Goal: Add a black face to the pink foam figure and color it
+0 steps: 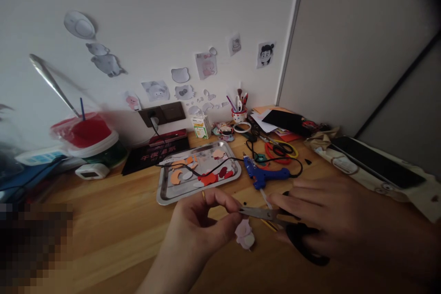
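Observation:
My right hand (pixel 327 211) holds a pair of scissors (pixel 260 212) with black handles, its fingers in the loops. The blades point left and reach the fingertips of my left hand (pixel 210 223), whose thumb and forefinger are pinched together. Whatever sits in that pinch is too small or hidden to make out. A ring is on one left finger. Just below the blades is a small pale pink cutout figure (pixel 245 235), seemingly on the table. Behind the scissors lies a blue glue gun (pixel 263 173) with its nozzle toward the back left.
A metal tray (pixel 164 195) holds orange, red and white cut pieces. More scissors (pixel 282 148) and a black cable (pixel 220 161) lie behind. At left stand a white bucket (pixel 110 144) and a small white device (pixel 92 171). A phone (pixel 379 161) rests at right.

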The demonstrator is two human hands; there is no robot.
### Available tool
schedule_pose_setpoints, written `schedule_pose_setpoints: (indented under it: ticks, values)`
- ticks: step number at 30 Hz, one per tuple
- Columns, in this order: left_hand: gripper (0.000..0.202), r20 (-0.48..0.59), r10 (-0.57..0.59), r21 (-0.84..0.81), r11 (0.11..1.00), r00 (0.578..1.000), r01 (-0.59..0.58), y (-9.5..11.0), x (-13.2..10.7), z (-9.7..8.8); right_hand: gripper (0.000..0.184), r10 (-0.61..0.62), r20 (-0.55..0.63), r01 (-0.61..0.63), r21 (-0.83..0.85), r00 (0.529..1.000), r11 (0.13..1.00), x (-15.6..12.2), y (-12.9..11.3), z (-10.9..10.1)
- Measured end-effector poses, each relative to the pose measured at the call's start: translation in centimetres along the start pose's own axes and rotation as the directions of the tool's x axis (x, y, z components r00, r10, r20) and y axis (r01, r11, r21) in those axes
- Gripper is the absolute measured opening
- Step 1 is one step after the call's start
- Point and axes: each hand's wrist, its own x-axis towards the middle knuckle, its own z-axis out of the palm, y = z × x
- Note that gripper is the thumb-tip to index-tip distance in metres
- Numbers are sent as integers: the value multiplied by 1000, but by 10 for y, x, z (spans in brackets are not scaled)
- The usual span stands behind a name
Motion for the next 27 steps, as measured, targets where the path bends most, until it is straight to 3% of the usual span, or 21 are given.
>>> schedule_pose_setpoints:
  ticks: [10, 19, 27]
  values:
    - [10, 33, 1, 26, 1000, 999, -2, -3, -1, -3, 23, 13, 35, -13, 9, 999, 1000, -1, 1, -2]
    - [9, -60, -4, 5, 1000, 998, 4, -3, -4, 5, 21, -65, -27, 62, -117, 998, 991, -3, 0, -2]
    - [9, -56, -4, -36, 999, 998, 2, -2, -4, 5, 22, -41, -19, 40, -52, 999, 998, -2, 1, 1]
